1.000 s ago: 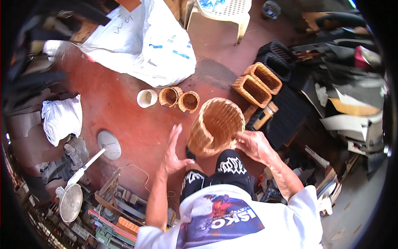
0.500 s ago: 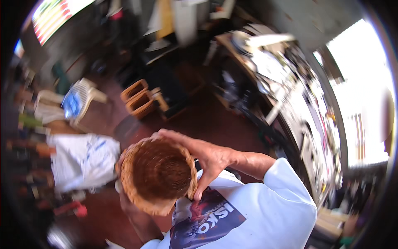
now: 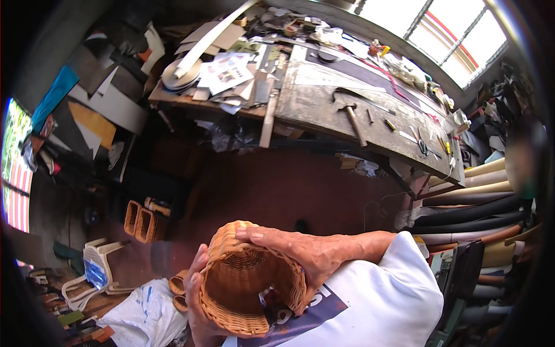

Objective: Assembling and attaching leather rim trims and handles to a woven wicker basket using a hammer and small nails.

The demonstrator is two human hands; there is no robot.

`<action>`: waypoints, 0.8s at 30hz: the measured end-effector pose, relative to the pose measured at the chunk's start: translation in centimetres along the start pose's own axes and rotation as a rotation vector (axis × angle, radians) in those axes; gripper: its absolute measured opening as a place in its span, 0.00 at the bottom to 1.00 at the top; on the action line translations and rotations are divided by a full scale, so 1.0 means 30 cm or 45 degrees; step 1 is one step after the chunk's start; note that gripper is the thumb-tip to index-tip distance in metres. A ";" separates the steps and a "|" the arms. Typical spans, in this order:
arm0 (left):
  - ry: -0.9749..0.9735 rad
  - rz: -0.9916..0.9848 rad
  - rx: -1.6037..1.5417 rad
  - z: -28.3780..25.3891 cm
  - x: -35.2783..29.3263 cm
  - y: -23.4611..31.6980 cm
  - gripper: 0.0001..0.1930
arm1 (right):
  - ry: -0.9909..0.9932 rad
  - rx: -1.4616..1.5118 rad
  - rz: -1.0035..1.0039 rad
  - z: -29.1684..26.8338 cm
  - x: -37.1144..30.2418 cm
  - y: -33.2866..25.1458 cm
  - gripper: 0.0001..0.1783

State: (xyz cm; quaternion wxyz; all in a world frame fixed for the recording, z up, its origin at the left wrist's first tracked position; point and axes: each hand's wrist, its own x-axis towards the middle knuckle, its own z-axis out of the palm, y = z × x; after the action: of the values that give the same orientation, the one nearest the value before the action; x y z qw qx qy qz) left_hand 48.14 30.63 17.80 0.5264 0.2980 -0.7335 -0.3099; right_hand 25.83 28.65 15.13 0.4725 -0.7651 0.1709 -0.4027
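Both of my hands hold a round woven wicker basket low in front of my shirt. Its mouth faces up toward me and the tan weave shows inside. My left hand curves around the left side, fingertips near the rim. Across the far and right side lies my right hand, its fingers bent over the weave. Inside the mouth, at the lower right, a dark patch like my shirt's print shows; I cannot tell how. The basket's underside is hidden.
Ahead stands a worn workbench with a hammer, scissors and scraps. Rolls of material are stacked right. At left are rectangular wicker baskets, a plastic chair and a white sack.
My view has swung right, bringing the workbench to the front. The basket, held in both hands, now sits lower and further right in the picture, tilted differently.
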 end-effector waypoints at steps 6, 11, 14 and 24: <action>-0.324 0.013 -0.449 0.379 0.151 -0.132 0.69 | 0.336 -0.073 0.158 -0.306 -0.329 -0.094 0.76; -0.479 -0.065 -0.705 0.676 0.323 -0.173 0.73 | 0.565 -0.001 0.278 -0.554 -0.499 -0.139 0.77; -0.560 -0.089 -0.652 0.800 0.443 -0.204 0.74 | 0.603 -0.080 0.319 -0.679 -0.565 -0.117 0.78; -0.479 -0.469 -1.126 1.123 0.884 -0.650 0.72 | 0.917 -0.319 0.481 -1.162 -0.639 0.243 0.78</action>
State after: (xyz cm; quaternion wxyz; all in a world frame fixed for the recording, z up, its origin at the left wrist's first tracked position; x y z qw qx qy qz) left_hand 10.93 2.84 9.86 0.3977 0.1100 -0.5497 -0.7263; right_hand -12.25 16.93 8.12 0.3515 -0.5823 0.5099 -0.5267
